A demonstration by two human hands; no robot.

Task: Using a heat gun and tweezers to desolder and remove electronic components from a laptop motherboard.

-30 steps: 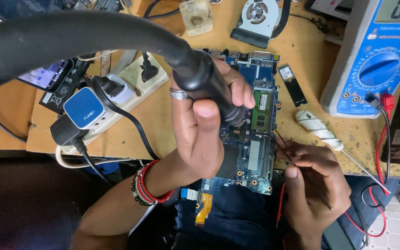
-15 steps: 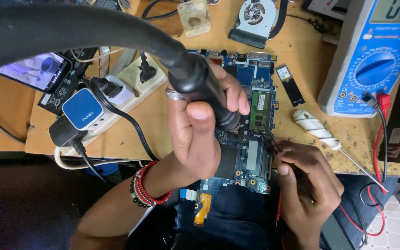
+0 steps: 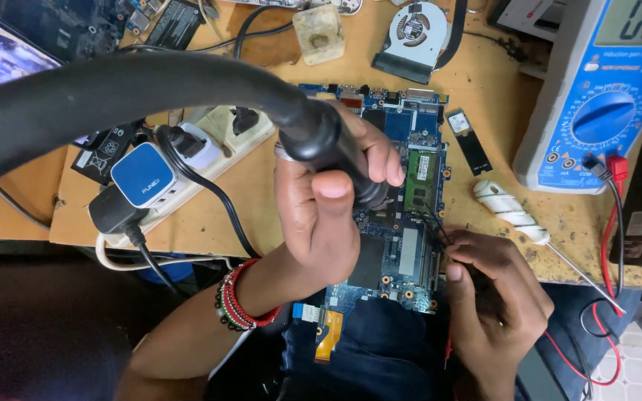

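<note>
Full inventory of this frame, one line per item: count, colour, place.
circuit board: 1, blue, centre, partly over the desk edge
black hose tool: 1, black, sweeping in from left, nozzle end over the board
multimeter: 1, blue and white, top right
meter leads: 2, red and black, right side
screwdriver: 1, white taped handle, right of board
cooling fan: 1, grey and black, top centre
power strip: 1, off-white, left of board
plug adapter: 1, blue and white, on strip
wooden desk: 1, tan
bead bracelets: several, red and dark, left wrist
left hand: grip around hose tool
right hand: pinching thin probes at board's right edge
</note>
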